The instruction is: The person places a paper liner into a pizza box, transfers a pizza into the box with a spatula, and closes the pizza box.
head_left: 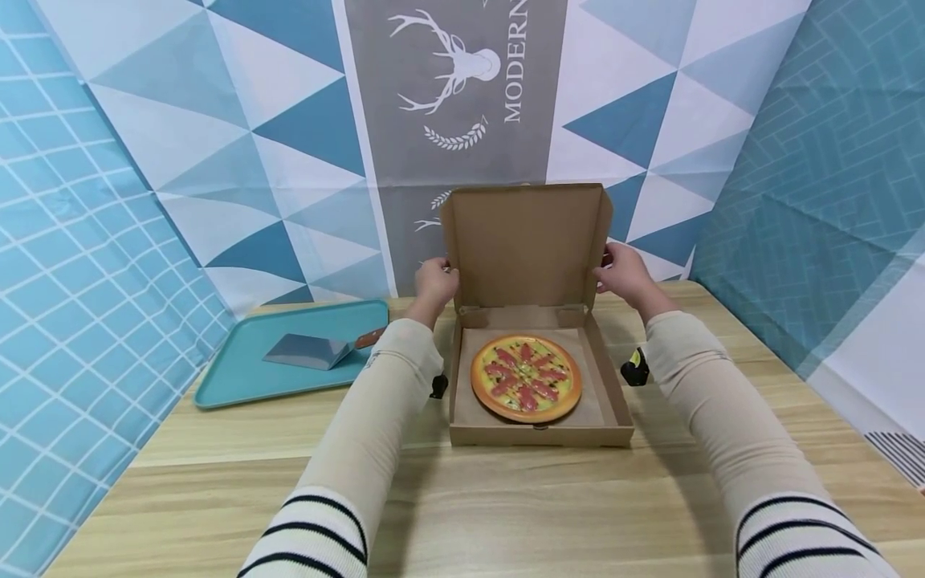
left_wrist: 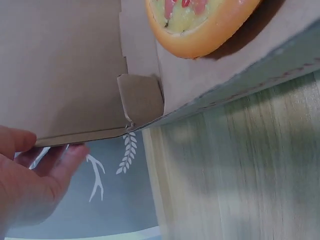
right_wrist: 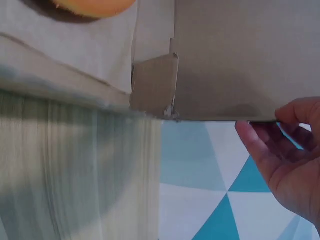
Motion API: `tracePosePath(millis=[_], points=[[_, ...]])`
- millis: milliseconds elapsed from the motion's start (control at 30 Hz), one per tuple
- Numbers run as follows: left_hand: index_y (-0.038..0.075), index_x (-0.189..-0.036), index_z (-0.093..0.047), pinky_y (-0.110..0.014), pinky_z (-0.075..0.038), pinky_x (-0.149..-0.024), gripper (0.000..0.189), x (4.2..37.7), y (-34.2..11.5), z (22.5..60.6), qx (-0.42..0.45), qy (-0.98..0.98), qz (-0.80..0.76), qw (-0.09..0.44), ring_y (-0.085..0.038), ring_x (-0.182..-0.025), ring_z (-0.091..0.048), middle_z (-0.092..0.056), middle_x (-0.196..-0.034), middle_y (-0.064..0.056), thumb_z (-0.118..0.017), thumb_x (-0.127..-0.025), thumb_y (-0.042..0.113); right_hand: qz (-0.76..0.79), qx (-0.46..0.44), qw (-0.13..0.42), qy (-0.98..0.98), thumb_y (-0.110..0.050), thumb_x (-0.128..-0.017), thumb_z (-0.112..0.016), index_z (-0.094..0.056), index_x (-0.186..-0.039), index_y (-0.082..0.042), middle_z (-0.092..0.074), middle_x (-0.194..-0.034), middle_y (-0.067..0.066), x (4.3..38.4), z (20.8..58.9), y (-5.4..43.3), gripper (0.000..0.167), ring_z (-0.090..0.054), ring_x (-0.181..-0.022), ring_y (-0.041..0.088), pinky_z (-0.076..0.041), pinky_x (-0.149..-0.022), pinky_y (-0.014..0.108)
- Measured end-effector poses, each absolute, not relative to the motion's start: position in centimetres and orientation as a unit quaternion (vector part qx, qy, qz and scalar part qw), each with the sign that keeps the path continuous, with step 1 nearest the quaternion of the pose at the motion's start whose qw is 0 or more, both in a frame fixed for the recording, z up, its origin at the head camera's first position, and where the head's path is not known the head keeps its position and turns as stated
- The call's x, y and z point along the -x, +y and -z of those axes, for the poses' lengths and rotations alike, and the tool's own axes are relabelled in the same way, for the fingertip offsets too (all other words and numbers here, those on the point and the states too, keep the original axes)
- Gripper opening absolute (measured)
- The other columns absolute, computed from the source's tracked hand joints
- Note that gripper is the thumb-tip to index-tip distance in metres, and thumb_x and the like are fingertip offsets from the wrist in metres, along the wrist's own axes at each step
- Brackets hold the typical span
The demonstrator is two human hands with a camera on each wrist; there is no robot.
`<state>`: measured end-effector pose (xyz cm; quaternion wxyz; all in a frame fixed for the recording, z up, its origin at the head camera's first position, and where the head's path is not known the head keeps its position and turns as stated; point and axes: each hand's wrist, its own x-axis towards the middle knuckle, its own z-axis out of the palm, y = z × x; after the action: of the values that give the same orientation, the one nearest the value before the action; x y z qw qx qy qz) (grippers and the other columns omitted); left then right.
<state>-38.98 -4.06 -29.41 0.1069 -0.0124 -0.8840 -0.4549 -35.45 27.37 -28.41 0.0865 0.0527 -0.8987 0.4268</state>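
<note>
A cardboard pizza box (head_left: 542, 436) lies on the table with its lid (head_left: 527, 241) raised upright at the back. Inside sits a round pizza (head_left: 526, 379) with a thick orange-brown crust and red and yellow topping. My left hand (head_left: 436, 282) pinches the lid's left edge; in the left wrist view the thumb (left_wrist: 20, 140) lies on its inner side and the fingers are behind it. On the opposite edge, my right hand (head_left: 625, 277) pinches the lid in the same way, its fingers (right_wrist: 257, 142) partly below the edge in the right wrist view.
On the left, a teal tray (head_left: 270, 392) carries a metal spatula (head_left: 307, 352) with a brown handle (head_left: 370, 337). A patterned cloth wall (head_left: 303, 120) stands behind the table, close to the lid. The wooden tabletop (head_left: 535, 514) extends in front of the box.
</note>
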Motion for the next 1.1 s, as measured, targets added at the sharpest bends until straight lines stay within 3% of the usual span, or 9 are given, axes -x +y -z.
tracePosePath(millis=[100,200,500,733,800,833,933,1033,1100], points=[[0.0,-0.075,-0.056,-0.037,-0.048,-0.073,0.021,39.0,-4.1,29.4,0.011,-0.893,0.432,0.125,-0.031,-0.091,-0.055,-0.061,-0.088,-0.015,-0.051,-0.094,0.01,-0.411,-0.046,0.099,-0.905,-0.002,-0.095,-0.049,-0.042,-0.133,0.013,-0.05,-0.119,0.03,35.4,28.1,26.9,0.042,-0.054,-0.107,0.042,-0.059,-0.071,0.037],[0.007,-0.063,-0.042,-0.031,-0.041,-0.059,0.032,39.0,-4.3,29.2,0.014,-0.893,0.429,0.133,-0.027,-0.076,-0.05,-0.049,-0.072,-0.01,-0.051,-0.094,0.01,-0.399,-0.041,0.107,-0.91,-0.003,-0.095,-0.047,-0.042,-0.132,0.012,-0.051,-0.118,0.029,35.3,27.8,26.5,0.04,-0.055,-0.105,0.041,-0.058,-0.072,0.038],[0.01,-0.061,-0.033,-0.027,-0.03,-0.051,0.042,38.8,-4.6,28.5,0.018,-0.875,0.463,0.143,-0.02,-0.058,-0.036,-0.029,-0.058,-0.001,-0.052,-0.098,0.01,-0.4,-0.031,0.126,-0.907,0.002,-0.093,-0.04,-0.038,-0.136,0.01,-0.049,-0.123,0.029,35.9,27.4,25.3,0.044,-0.055,-0.101,0.04,-0.055,-0.075,0.044],[0.01,-0.061,-0.033,-0.027,-0.032,-0.052,0.043,38.7,-4.6,29.1,-0.015,-0.85,0.502,0.158,-0.018,-0.058,-0.036,-0.03,-0.059,-0.001,-0.053,-0.099,0.011,-0.435,-0.038,0.119,-0.892,0.006,-0.089,-0.039,-0.031,-0.142,0.008,-0.047,-0.124,0.028,36.3,27.7,24.2,0.053,-0.052,-0.106,0.039,-0.054,-0.073,0.04],[0.006,-0.065,-0.039,-0.03,-0.037,-0.055,0.038,38.7,-4.5,29.4,-0.023,-0.855,0.496,0.154,-0.022,-0.062,-0.043,-0.039,-0.063,-0.006,-0.053,-0.099,0.013,-0.433,-0.037,0.114,-0.894,0.006,-0.09,-0.04,-0.03,-0.142,0.008,-0.046,-0.124,0.029,36.2,28.0,24.1,0.053,-0.052,-0.106,0.039,-0.053,-0.072,0.04],[0.004,-0.069,-0.049,-0.031,-0.042,-0.059,0.032,38.6,-4.5,29.6,-0.026,-0.858,0.488,0.156,-0.023,-0.068,-0.05,-0.048,-0.068,-0.008,-0.053,-0.099,0.013,-0.43,-0.036,0.112,-0.895,0.005,-0.09,-0.041,-0.03,-0.142,0.008,-0.046,-0.125,0.028,36.2,28.1,24.0,0.053,-0.052,-0.106,0.038,-0.053,-0.072,0.04],[0.0,-0.106,-0.066,-0.037,-0.05,-0.077,0.021,38.4,-4.2,29.8,-0.021,-0.87,0.467,0.156,-0.03,-0.096,-0.06,-0.066,-0.103,-0.017,-0.051,-0.097,0.012,-0.425,-0.04,0.107,-0.898,0.003,-0.092,-0.044,-0.028,-0.142,0.007,-0.044,-0.129,0.029,36.1,28.4,23.9,0.053,-0.051,-0.109,0.04,-0.053,-0.074,0.043],[0.005,-0.137,-0.055,-0.04,-0.049,-0.092,0.047,38.0,-4.1,29.8,-0.008,-0.876,0.456,0.158,-0.031,-0.118,-0.055,-0.059,-0.132,-0.017,-0.052,-0.091,0.008,-0.427,-0.049,0.11,-0.896,0.003,-0.091,-0.047,-0.025,-0.141,0.008,-0.041,-0.132,0.032,36.0,28.7,23.9,0.054,-0.05,-0.114,0.043,-0.054,-0.077,0.047],[0.006,-0.141,-0.051,-0.042,-0.049,-0.092,0.052,37.8,-4.2,29.8,0.0,-0.877,0.456,0.151,-0.032,-0.12,-0.053,-0.056,-0.135,-0.017,-0.053,-0.088,0.006,-0.433,-0.057,0.116,-0.892,0.004,-0.09,-0.049,-0.026,-0.139,0.007,-0.041,-0.132,0.033,35.8,29.0,24.0,0.055,-0.05,-0.115,0.044,-0.054,-0.078,0.048]])
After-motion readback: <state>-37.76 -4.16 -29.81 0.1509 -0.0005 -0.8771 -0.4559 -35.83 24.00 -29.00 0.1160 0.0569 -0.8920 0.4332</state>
